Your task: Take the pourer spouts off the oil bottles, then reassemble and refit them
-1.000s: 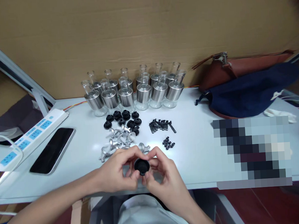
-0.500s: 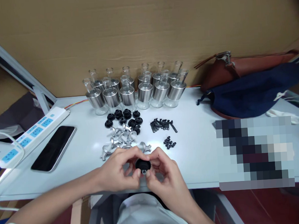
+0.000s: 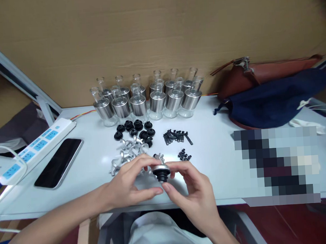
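Note:
My right hand (image 3: 193, 190) grips a bottle stopper (image 3: 161, 173) between thumb and fingers near the table's front edge. The stopper has a silver disc and spout on top and black ribbed rubber below. My left hand (image 3: 137, 180) is beside it, its fingertips at the stopper's left side and its thumb apart below; whether they touch it is hard to tell. Silver spout parts (image 3: 123, 159) lie just behind my left hand. Beyond them sit several black rubber stoppers (image 3: 138, 124). Small black levers (image 3: 177, 136) and little black caps (image 3: 184, 155) lie to the right.
Two rows of glass bottles with metal bands (image 3: 138, 106) stand at the back. A phone (image 3: 59, 163) and a power strip (image 3: 40, 146) lie at left. At right are a brown bag (image 3: 270, 71), dark blue cloth (image 3: 274, 100) and a pixelated area.
The stopper has turned, so its silver top and ribbed side now show. My left thumb has come away from it, and my right hand has shifted slightly right.

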A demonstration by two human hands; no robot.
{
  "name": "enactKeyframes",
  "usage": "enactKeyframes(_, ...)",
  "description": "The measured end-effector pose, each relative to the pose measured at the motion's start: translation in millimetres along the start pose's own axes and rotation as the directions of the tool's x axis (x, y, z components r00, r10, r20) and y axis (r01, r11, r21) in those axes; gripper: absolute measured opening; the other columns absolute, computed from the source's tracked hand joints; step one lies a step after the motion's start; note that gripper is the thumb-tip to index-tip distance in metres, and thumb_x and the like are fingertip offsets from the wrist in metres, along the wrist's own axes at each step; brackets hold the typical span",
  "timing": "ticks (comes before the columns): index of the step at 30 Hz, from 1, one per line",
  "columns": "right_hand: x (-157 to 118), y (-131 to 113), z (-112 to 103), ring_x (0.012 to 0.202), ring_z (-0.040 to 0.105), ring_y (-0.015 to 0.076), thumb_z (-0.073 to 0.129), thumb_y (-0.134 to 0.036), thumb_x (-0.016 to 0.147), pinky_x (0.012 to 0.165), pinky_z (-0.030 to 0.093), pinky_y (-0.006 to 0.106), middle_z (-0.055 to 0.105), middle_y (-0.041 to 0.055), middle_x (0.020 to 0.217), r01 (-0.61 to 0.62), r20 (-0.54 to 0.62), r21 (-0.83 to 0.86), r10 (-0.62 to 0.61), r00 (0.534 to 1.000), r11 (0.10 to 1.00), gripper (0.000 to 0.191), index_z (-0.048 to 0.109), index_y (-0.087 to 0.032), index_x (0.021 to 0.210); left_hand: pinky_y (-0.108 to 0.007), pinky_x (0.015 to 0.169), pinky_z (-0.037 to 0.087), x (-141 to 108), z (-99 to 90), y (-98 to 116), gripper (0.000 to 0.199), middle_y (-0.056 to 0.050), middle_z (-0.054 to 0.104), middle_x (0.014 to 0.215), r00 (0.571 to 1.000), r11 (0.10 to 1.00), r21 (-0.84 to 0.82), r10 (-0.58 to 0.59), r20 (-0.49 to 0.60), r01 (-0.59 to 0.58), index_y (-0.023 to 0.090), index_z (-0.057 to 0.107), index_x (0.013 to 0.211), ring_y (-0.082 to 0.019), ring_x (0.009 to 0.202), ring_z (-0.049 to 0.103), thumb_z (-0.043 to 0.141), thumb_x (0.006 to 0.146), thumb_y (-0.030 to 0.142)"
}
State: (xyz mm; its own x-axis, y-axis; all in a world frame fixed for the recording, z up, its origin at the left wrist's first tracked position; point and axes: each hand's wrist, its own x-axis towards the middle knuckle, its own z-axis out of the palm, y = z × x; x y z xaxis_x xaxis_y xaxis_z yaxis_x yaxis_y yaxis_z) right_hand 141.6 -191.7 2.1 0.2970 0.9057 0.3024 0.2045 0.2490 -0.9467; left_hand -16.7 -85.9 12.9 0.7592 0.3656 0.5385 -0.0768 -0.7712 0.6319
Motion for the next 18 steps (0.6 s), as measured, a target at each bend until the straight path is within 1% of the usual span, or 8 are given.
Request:
enactKeyframes(3, 1, -1, -1, 0.081, 0.063, 0.0166, 0.070, -0.013, 0.076, 0.076, 0.052, 0.028, 0.069, 0.0013, 0.089, 0.041, 0.001, 0.000, -0.041, 0.999, 0.999, 0.023, 0.064, -0.023, 0.096, -0.027, 0.073, 0.052, -1, 2.0, -3, 0.040, -0.008, 0.064, 0.095, 1.000, 1.000, -0.012, -0.001, -0.012, 0.001, 0.019, 0.050, 0.120, -0.018, 0.083, 0.062, 0.064, 0.087, 0.036)
enactKeyframes(6, 3, -1, -3, 0.088, 0.064, 0.0184, 0.072, -0.014, 0.078, 0.079, 0.053, 0.030, 0.069, 0.0025, 0.094, 0.092, 0.008, 0.001, -0.092, 0.996, 0.996, 0.021, 0.065, -0.024, 0.095, -0.028, 0.074, 0.053, -2, 4.5, -6, 0.037, -0.008, 0.063, 0.097, 0.999, 0.999, -0.045, 0.001, -0.042, -0.003, 0.020, 0.052, 0.120, -0.018, 0.087, 0.062, 0.064, 0.087, 0.033)
enactKeyframes(11, 6, 0, -3, 0.085, 0.063, 0.0214, 0.072, -0.015, 0.080, 0.075, 0.053, 0.035, 0.069, 0.0043, 0.089, 0.158, 0.012, -0.048, -0.158, 0.987, 0.986, 0.015, 0.068, -0.024, 0.091, -0.028, 0.077, 0.054, -2, 5.3, -6, 0.039, -0.007, 0.060, 0.099, 0.999, 0.998, -0.056, 0.024, -0.039, -0.027, 0.022, 0.053, 0.122, -0.018, 0.090, 0.062, 0.065, 0.086, 0.030)
enactKeyframes(15, 6, 2, -6, 0.085, 0.062, 0.0197, 0.067, -0.011, 0.083, 0.076, 0.051, 0.034, 0.069, 0.0037, 0.089, 0.212, 0.041, -0.105, -0.209, 0.977, 0.972, 0.015, 0.069, -0.024, 0.090, -0.027, 0.082, 0.053, -2, 3.9, -5, 0.034, -0.010, 0.058, 0.107, 0.999, 0.999, -0.026, 0.031, 0.013, -0.031, 0.022, 0.052, 0.123, -0.017, 0.097, 0.062, 0.058, 0.090, 0.018)
enactKeyframes(18, 10, 8, -17, 0.085, 0.061, 0.0206, 0.067, -0.015, 0.084, 0.075, 0.050, 0.035, 0.069, 0.0041, 0.091, 0.247, 0.089, -0.207, -0.233, 0.968, 0.947, 0.013, 0.071, -0.025, 0.092, -0.026, 0.085, 0.052, -3, 3.8, -5, 0.031, -0.010, 0.056, 0.108, 0.998, 0.998, 0.005, 0.056, 0.042, -0.056, 0.020, 0.054, 0.118, -0.016, 0.101, 0.060, 0.051, 0.090, 0.007)
